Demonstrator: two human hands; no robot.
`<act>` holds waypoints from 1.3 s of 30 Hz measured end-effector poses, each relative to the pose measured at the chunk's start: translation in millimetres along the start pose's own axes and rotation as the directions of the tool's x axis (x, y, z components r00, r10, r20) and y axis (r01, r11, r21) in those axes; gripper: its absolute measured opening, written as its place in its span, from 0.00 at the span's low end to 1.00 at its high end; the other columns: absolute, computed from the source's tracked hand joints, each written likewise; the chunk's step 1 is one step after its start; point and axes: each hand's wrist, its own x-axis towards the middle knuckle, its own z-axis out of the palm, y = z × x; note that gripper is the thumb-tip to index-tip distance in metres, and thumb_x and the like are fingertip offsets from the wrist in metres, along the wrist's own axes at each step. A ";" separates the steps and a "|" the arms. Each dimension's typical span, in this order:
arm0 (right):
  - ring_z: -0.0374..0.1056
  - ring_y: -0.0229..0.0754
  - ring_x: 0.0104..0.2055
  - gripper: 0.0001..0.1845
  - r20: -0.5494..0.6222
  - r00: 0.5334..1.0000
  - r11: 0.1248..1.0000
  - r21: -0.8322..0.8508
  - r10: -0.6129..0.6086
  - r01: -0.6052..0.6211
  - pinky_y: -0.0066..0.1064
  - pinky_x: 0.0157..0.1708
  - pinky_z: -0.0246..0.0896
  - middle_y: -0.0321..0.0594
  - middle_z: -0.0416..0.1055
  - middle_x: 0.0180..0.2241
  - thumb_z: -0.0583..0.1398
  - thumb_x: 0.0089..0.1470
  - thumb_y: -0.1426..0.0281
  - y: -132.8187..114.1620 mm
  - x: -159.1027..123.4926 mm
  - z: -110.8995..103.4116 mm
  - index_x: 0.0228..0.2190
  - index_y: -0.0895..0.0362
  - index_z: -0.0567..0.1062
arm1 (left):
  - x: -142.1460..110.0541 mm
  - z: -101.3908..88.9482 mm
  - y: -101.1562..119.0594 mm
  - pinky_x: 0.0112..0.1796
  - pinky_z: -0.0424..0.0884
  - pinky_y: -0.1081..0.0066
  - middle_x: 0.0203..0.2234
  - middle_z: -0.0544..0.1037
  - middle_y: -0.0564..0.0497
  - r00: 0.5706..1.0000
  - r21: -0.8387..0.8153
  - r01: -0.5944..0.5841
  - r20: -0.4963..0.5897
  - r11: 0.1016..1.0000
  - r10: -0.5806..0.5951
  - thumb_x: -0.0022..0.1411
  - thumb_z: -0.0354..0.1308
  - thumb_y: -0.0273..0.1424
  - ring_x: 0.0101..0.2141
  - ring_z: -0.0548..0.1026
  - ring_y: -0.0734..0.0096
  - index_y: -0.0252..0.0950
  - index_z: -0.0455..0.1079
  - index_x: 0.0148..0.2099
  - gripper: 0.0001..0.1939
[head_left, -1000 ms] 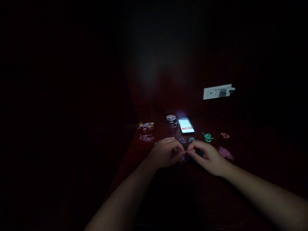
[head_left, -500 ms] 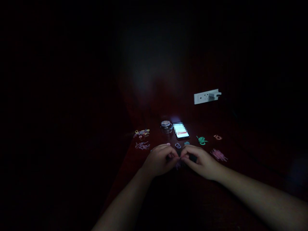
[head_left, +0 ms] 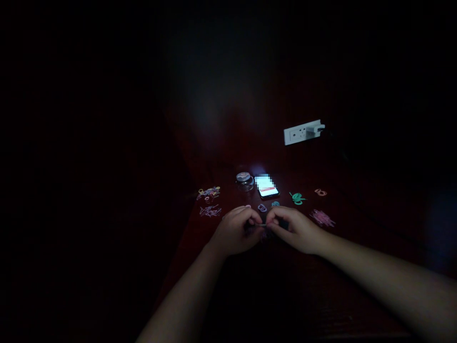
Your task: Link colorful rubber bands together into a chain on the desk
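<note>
My left hand (head_left: 236,232) and my right hand (head_left: 299,230) meet low over the dark red table, thumb and fingers pinched on each. A thin pale elastic band (head_left: 263,225) runs between the two pinches; most of it is hidden by the fingers. Just below the fingertips lies a small purple pile (head_left: 263,235), partly covered. Beyond my hands are a purple band cluster (head_left: 262,208) and a teal one (head_left: 275,204). A bit of pink (head_left: 248,206) shows behind my left hand.
A lidded clear jar (head_left: 244,182) stands beside a lit phone (head_left: 267,187). To the right lie green bands (head_left: 297,198), orange bands (head_left: 321,192) and a pink pile (head_left: 322,218). Mixed bands (head_left: 210,192) and a purple-pink pile (head_left: 210,211) sit left. A wall socket (head_left: 303,132) holds a plug.
My fingertips have drawn slightly apart, and the pale band now shows between them. The whole scene sits a little higher in view.
</note>
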 end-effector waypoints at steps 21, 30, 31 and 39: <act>0.61 0.37 0.28 0.06 0.025 0.999 1.000 0.012 0.029 -0.029 0.29 0.27 0.57 0.35 0.66 0.26 0.57 0.58 0.68 6.0 0.1 1.5 0.30 0.57 0.71 | -0.7 0.8 -3.2 0.43 0.70 0.66 0.26 0.73 0.54 0.999 -0.032 0.014 0.035 0.999 -0.013 0.60 0.57 0.30 0.29 0.72 0.73 0.38 0.69 0.35 0.02; 0.61 0.37 0.28 0.07 0.018 1.000 1.000 -0.004 0.023 -0.023 0.29 0.28 0.57 0.35 0.65 0.26 0.57 0.58 0.68 6.7 0.6 0.2 0.28 0.57 0.70 | -0.6 -0.5 -3.6 0.43 0.71 0.65 0.25 0.74 0.55 0.999 -0.032 0.031 0.037 0.999 -0.030 0.60 0.58 0.31 0.27 0.71 0.74 0.37 0.69 0.34 0.03; 0.61 0.37 0.28 0.08 0.022 0.999 1.000 -0.006 0.024 -0.024 0.29 0.28 0.57 0.35 0.65 0.26 0.57 0.58 0.68 6.9 0.6 0.0 0.28 0.57 0.70 | -0.7 -0.5 -3.6 0.43 0.71 0.64 0.25 0.73 0.55 0.999 -0.031 0.030 0.036 0.999 -0.028 0.60 0.58 0.31 0.27 0.71 0.74 0.37 0.69 0.34 0.03; 0.61 0.37 0.28 0.09 0.018 1.000 0.999 -0.026 0.020 -0.020 0.30 0.29 0.57 0.35 0.66 0.25 0.57 0.59 0.67 8.1 -0.2 -0.8 0.28 0.57 0.70 | -0.7 -2.2 -1.8 0.44 0.71 0.65 0.26 0.75 0.54 0.999 -0.036 0.021 0.034 0.999 -0.020 0.59 0.58 0.28 0.28 0.72 0.74 0.37 0.69 0.34 0.00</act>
